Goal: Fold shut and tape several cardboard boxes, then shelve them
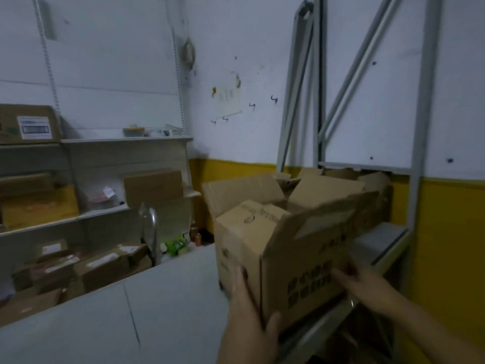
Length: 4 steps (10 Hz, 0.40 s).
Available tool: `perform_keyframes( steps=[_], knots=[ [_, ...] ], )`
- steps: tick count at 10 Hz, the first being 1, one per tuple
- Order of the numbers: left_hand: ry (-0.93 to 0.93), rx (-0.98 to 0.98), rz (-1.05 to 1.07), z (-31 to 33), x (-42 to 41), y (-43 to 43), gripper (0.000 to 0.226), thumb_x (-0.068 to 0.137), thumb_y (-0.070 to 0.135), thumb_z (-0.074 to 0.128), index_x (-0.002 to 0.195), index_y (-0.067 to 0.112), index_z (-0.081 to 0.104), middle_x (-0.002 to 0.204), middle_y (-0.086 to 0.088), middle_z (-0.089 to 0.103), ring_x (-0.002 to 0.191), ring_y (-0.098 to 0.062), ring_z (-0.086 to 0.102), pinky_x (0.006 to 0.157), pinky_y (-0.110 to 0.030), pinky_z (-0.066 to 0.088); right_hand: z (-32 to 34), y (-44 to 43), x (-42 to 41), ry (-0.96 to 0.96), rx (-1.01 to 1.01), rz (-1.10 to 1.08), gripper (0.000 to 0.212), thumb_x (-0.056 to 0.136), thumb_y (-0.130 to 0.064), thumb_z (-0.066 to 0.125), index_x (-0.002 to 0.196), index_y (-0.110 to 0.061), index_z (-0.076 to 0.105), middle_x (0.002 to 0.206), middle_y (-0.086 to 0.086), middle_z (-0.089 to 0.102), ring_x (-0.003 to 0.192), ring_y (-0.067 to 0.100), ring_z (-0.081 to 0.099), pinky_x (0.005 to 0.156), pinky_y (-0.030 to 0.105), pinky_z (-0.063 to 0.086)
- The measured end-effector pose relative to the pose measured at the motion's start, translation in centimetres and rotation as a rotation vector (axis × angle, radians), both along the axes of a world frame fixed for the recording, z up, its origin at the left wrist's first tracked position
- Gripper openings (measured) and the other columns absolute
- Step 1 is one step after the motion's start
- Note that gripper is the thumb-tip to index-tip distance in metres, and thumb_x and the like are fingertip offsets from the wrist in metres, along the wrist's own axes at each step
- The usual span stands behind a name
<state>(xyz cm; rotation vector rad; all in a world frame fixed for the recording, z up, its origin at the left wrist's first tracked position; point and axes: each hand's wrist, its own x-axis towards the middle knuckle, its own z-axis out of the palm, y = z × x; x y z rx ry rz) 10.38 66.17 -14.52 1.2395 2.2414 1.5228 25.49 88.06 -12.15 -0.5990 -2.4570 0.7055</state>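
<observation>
A brown cardboard box (296,258) with its top flaps standing open is held between both my hands over the right end of the grey table (157,298). My left hand (252,311) lies against its near left corner, fingers up the left face and thumb on the front face. My right hand (354,279) presses flat on the printed front face from the right. More open cardboard boxes (328,185) are piled behind it on the grey metal rack (380,240). The frame is blurred.
Wall shelves (126,143) at the left carry cardboard boxes and parcels, with more parcels (78,266) stacked below. A curved tap (151,227) and small bottles stand behind the table. The rack's upright posts (425,101) rise at the right against the white and yellow wall.
</observation>
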Motion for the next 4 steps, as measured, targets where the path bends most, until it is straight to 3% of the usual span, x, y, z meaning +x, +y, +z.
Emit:
perform_keyframes(
  steps=[1,2,3,4],
  knots=[
    [0.005,0.021,0.051,1.8,-0.9,1.9,0.102,0.078,0.037,0.07,0.144,0.046,-0.007,0.155,0.014,0.019,0.139,-0.013,0.027,0.114,-0.047,0.03,0.3,1.3,-1.3,-0.15,-0.128,-0.124,0.064,0.08,-0.07,0.042,0.129,-0.029,0.049,0.125,-0.008,0.058,0.105,0.008,0.057,0.09,0.026,0.045],
    [-0.05,0.031,0.09,1.7,-0.7,2.7,0.091,0.079,0.036,0.069,0.142,0.049,0.003,0.151,0.01,0.029,0.138,-0.014,0.032,0.112,-0.049,0.033,-0.6,1.6,-1.9,-0.333,0.068,-0.23,0.059,0.087,-0.068,0.033,0.117,-0.023,0.055,0.108,-0.003,0.062,0.091,0.012,0.057,0.071,0.023,0.042],
    [-0.071,-0.072,0.051,2.4,-0.5,1.8,0.089,0.081,0.037,0.066,0.145,0.043,0.003,0.152,0.007,0.027,0.138,-0.016,0.031,0.113,-0.045,0.031,-0.6,0.6,-2.5,-0.493,0.288,-0.369,0.056,0.092,-0.064,0.023,0.094,-0.02,0.058,0.089,-0.003,0.061,0.081,0.014,0.057,0.06,0.025,0.041],
    [-0.096,-0.171,-0.076,4.6,0.3,-0.7,0.074,0.09,0.032,0.059,0.147,0.026,0.014,0.146,0.01,0.031,0.135,-0.015,0.033,0.11,-0.033,0.03,0.9,-1.8,-2.6,-0.753,0.455,-0.442,0.038,0.097,-0.044,0.036,0.107,-0.019,0.062,0.104,-0.002,0.062,0.091,0.013,0.057,0.064,0.025,0.041]
  ],
)
